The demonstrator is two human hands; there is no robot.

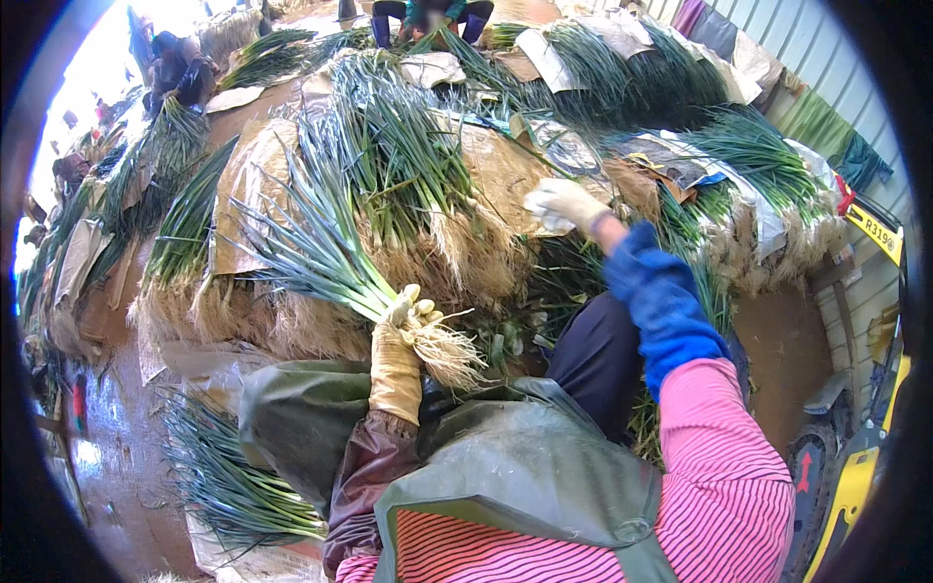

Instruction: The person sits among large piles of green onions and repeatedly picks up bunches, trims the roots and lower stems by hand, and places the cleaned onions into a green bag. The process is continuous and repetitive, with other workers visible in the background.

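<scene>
My left hand (412,313), in a pale glove, is closed around a bunch of green onions (342,270) just above the roots. The leaves fan out up and to the left, and the pale roots (444,350) hang toward my lap. My right hand (565,204), also gloved, is over a tan woven sack (503,167), right of a large heap of green onions (408,160). Its fingers are blurred, so I cannot tell whether they hold anything. A dark green apron (525,466) covers my lap.
More green onions lie at left (248,474), with others under sacks at right (765,167). Loose leaves (503,335) litter the ground before my knees. A yellow and black machine (845,503) stands at the right edge. Other people (430,18) sit farther back among the piles.
</scene>
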